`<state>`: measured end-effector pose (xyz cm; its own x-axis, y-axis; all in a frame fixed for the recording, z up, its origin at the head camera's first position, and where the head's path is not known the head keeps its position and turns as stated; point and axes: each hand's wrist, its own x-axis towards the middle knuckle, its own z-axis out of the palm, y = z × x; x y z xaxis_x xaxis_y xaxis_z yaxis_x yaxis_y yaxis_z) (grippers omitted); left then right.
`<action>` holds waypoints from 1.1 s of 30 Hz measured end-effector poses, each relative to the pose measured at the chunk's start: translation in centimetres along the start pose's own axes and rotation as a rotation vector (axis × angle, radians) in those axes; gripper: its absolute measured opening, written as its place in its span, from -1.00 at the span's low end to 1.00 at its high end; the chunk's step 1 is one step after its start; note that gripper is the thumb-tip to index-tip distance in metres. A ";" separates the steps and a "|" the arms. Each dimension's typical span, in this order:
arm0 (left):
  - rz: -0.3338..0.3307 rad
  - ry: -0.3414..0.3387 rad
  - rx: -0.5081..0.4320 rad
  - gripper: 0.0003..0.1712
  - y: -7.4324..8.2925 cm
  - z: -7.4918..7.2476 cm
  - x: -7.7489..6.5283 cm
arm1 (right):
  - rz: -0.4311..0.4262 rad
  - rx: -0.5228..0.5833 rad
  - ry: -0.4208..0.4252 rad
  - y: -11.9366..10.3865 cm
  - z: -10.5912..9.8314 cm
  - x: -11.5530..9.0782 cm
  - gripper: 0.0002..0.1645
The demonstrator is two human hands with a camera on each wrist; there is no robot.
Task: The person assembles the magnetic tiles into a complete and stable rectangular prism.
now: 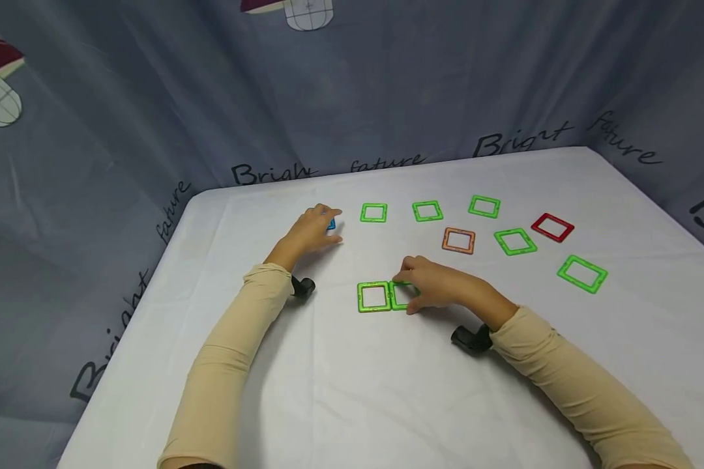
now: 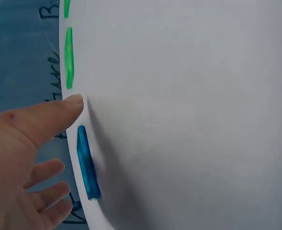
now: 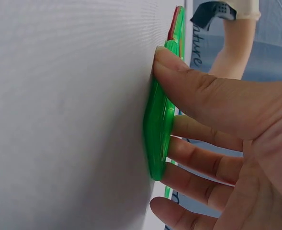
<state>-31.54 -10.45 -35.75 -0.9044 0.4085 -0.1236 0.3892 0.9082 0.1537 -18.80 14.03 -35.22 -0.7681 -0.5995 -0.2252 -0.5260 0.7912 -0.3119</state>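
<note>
My left hand point(image 1: 309, 231) reaches over a blue magnetic tile point(image 1: 331, 223) at the back left, thumb and fingers spread apart around it. In the left wrist view the thumb stretches out above the blue tile's near end, and nothing is held. My right hand point(image 1: 440, 283) pinches a green square magnetic tile point(image 3: 159, 124) by its edges, thumb on one side and fingers on the other. That tile lies edge to edge with a second green square tile point(image 1: 360, 298) to its left. A red edge shows along this second tile in the right wrist view.
Farther back lie several loose green square frames, among them one green tile point(image 1: 363, 213) right of the left hand. An orange tile point(image 1: 444, 240) and a red tile point(image 1: 542, 230) lie among them. A grey printed curtain point(image 1: 352, 98) hangs behind the white table point(image 1: 328, 391).
</note>
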 end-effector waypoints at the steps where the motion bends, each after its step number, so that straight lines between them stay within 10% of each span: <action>1: -0.022 -0.005 -0.005 -0.23 -0.3 0.1 0.3 | -0.001 0.004 0.000 -0.1 0.0 0.0 -0.27; 10: -0.172 -0.131 -0.093 -0.23 -1.8 0.7 0.9 | -0.010 -0.006 0.000 -0.3 0.0 0.1 -0.27; 33: -0.013 -0.153 0.165 -0.36 0.6 0.6 -2.5 | 0.000 -0.008 0.009 0.0 0.0 -0.2 -0.27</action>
<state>-28.90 -10.86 -35.91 -0.8773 0.3945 -0.2734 0.4127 0.9108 -0.0100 -18.63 14.09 -35.19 -0.7709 -0.5988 -0.2171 -0.5294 0.7919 -0.3042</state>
